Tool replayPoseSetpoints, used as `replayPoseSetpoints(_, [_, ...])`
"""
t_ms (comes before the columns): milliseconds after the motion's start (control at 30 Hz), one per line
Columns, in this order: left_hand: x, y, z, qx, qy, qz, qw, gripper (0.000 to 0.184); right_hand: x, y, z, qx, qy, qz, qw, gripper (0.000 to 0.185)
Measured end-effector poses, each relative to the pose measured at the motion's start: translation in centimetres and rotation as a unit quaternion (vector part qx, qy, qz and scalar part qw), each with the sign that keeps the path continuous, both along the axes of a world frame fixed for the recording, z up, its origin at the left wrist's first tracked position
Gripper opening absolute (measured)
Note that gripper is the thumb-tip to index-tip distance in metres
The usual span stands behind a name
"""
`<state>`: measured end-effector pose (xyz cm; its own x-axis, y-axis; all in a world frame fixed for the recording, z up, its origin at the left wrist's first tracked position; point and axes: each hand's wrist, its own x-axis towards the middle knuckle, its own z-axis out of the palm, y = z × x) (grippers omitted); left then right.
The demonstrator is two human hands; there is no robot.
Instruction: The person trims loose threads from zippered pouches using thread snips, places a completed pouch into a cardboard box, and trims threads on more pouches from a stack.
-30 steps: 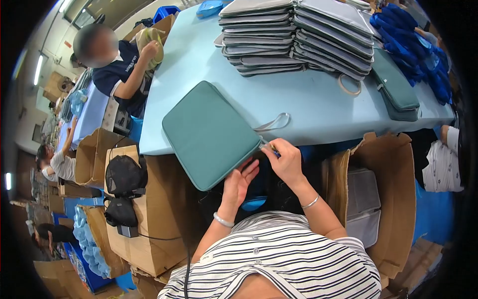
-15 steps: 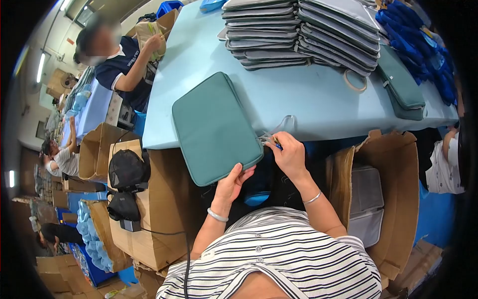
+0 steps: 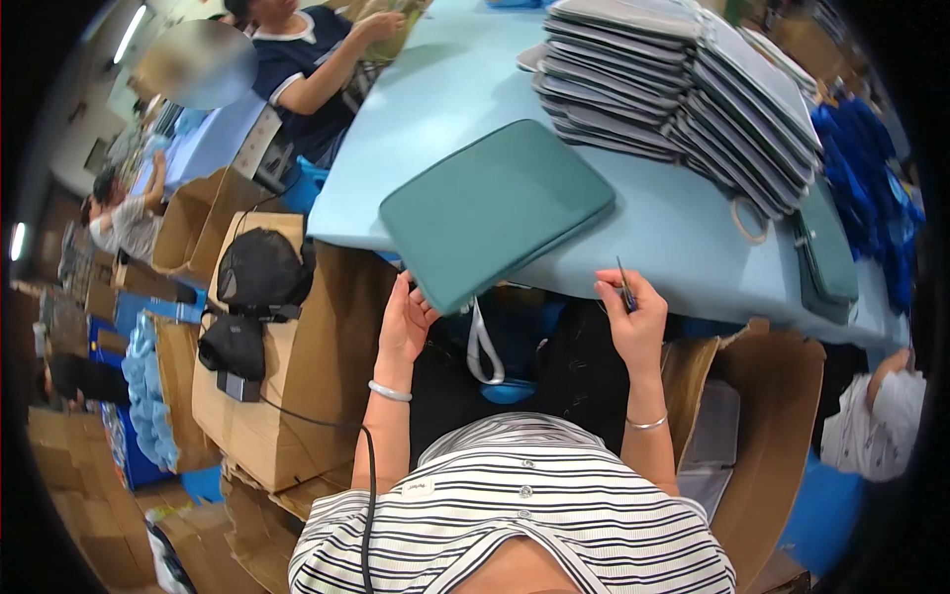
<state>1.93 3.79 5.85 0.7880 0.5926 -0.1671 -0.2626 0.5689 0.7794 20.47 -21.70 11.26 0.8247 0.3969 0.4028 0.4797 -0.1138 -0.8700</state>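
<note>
Left hand (image 3: 404,322) lay against teal rectangular fabric case's (image 3: 500,208) near corner, whether gripping I couldn't tell, pale looped strap (image 3: 476,348) hung beside it, right hand (image 3: 638,322) pinched small pointed blue-handled tool (image 3: 628,294).

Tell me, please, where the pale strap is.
In the head view, the pale strap hangs from the green case, below the edge of the table, just right of the left hand.

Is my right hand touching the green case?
No, your right hand holds a small pointed tool, apart from the green case.
</note>
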Motion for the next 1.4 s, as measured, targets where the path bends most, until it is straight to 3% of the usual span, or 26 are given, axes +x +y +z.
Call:
replayPoseSetpoints(200, [1.1,-1.6,0.4,0.047,0.002,0.041,0.998,0.065,0.4,1.7,0.0,-0.026,-0.016,0.049,0.998,0.009])
replayPoseSetpoints(367, [1.7,-0.4,0.9,0.109,-0.021,0.046,0.993,0.053,0.5,2.9,0.9,-0.054,-0.045,0.096,0.993,0.009])
replayPoseSetpoints(500, [1.2,2.2,1.3,0.091,-0.033,0.021,0.995,0.046,0.4,4.0,2.5,-0.097,-0.087,0.127,0.983,0.011])
replayPoseSetpoints(700, [1.8,3.4,0.4,0.023,-0.08,0.122,0.989,0.033,-0.8,7.5,6.3,-0.168,-0.03,0.186,0.968,0.026])
replayPoseSetpoints(800, [2.1,3.1,0.0,0.01,-0.108,0.148,0.983,0.032,0.0,9.8,5.6,-0.125,-0.11,0.232,0.958,0.031])
replayPoseSetpoints(900, [2.1,3.1,-0.4,0.004,-0.087,0.148,0.985,0.035,0.2,12.0,7.3,-0.172,-0.189,0.281,0.925,0.035])
replayPoseSetpoints(1000, [2.6,3.1,-0.6,-0.01,-0.115,0.166,0.979,0.038,-0.6,14.0,8.6,-0.233,-0.213,0.255,0.914,0.033])
replayPoseSetpoints(1200, [3.1,3.2,-0.6,-0.006,-0.115,0.175,0.978,0.042,-0.4,18.0,7.9,-0.229,-0.418,0.273,0.836,0.027])
replayPoseSetpoints(1400, [3.3,3.6,-0.2,0.003,-0.107,0.172,0.979,0.04,-0.6,20.1,7.4,-0.237,-0.505,0.305,0.772,0.025])
